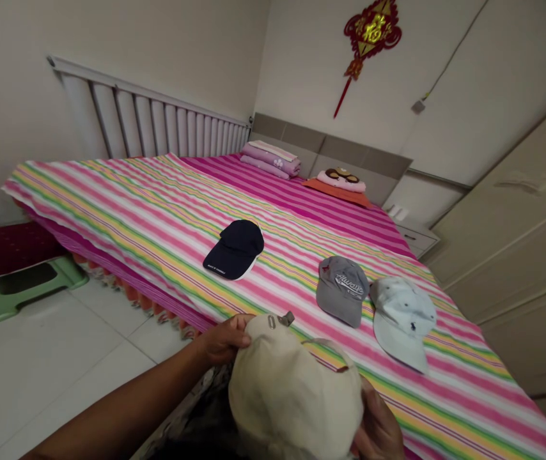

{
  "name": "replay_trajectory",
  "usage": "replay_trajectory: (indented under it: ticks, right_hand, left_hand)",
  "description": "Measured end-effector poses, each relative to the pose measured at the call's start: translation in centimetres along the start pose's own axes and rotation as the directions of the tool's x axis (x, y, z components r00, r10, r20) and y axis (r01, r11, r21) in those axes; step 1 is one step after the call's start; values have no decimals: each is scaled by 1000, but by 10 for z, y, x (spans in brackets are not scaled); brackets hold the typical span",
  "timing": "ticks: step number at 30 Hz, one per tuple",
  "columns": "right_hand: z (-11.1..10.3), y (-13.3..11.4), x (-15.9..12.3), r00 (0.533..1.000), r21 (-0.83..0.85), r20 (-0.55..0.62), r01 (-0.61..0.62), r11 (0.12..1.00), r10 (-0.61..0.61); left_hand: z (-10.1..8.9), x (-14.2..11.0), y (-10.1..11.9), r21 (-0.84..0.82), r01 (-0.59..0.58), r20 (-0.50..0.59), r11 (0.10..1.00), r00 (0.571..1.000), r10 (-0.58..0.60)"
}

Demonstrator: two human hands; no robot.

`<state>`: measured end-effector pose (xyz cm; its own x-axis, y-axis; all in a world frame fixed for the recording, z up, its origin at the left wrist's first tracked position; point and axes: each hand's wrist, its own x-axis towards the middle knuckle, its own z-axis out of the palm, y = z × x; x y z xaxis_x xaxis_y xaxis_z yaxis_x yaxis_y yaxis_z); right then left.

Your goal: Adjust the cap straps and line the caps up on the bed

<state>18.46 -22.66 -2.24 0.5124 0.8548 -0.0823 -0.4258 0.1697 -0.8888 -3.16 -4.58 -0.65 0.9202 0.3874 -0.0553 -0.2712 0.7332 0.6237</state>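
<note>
A cream baseball cap [295, 390] is held between my two hands at the near edge of the bed, its back opening facing away from me and its strap undone. My left hand [227, 338] pinches the rim at the left, beside the metal buckle. Around the cap's right side curls my right hand [379, 421], partly hidden behind the fabric. Beyond lie three more caps on the striped sheet: a navy cap [238, 246] to the left, a grey cap [343, 287] with white lettering, and a pale blue cap [405, 319] at the right.
The bed has a striped sheet [158, 211]. Folded purple bedding [270, 160] and a pink pillow [340, 181] lie by the headboard [321, 144]. A green stool [28, 287] stands on the tiled floor at left. Wardrobe doors [517, 255] line the right.
</note>
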Motion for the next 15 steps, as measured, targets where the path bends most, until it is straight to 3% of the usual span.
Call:
replay_trajectory:
  ticks: [3, 6, 11, 15]
  right_hand:
    - [4, -11, 1, 992, 0, 70, -108, 994, 108]
    - [1, -11, 1, 983, 51, 128, -143, 988, 135]
    - [-10, 0, -5, 959, 102, 256, -151, 983, 121]
    - [-3, -7, -10, 963, 106, 262, -99, 989, 68]
  left_hand:
    - [2, -2, 1, 50, 34, 29, 998, 999, -35]
    - [3, -2, 2, 93, 32, 44, 995, 998, -37]
    - [1, 3, 1, 102, 23, 106, 995, 994, -34]
    - [3, 6, 1, 103, 28, 145, 994, 989, -42]
